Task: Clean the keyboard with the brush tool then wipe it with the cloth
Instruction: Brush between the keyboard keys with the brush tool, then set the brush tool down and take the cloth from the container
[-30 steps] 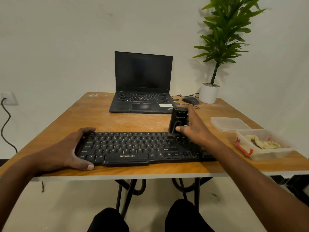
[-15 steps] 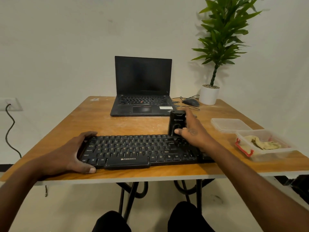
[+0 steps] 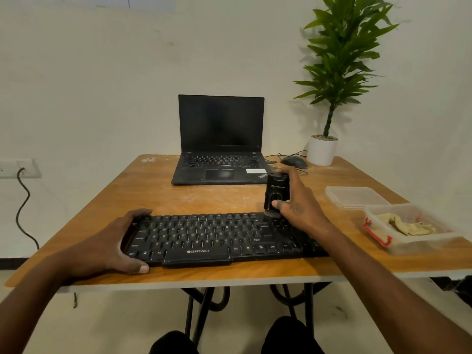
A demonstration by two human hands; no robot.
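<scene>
Over the last second almost no travel of the brush tool (image 3: 276,194): as before, held upright in the right hand (image 3: 296,204), thumb on its front face and fingers curled round the back, bristles down on the far row of the keyboard (image 3: 224,236) near its right part. Grip of this hand clamped on the tool, same as a moment ago. Left hand (image 3: 112,245) unchanged too, wrapped on the left end of the keyboard with thumb at the near edge and fingers at the far edge, pinning it flat on the desk (image 3: 178,200). Apparent shift of the scene mostly from the head camera lifting, not from the hands. Meaning for the task, as a judgement: brushing stage in progress, worked slowly at the right far corner, much of the keys probably left to sweep. Cloth (image 3: 408,226) untouched, lying crumpled in the clear container (image 3: 378,236) at the right of the desk, well apart from the keyboard, so wiping not yet begun
</scene>
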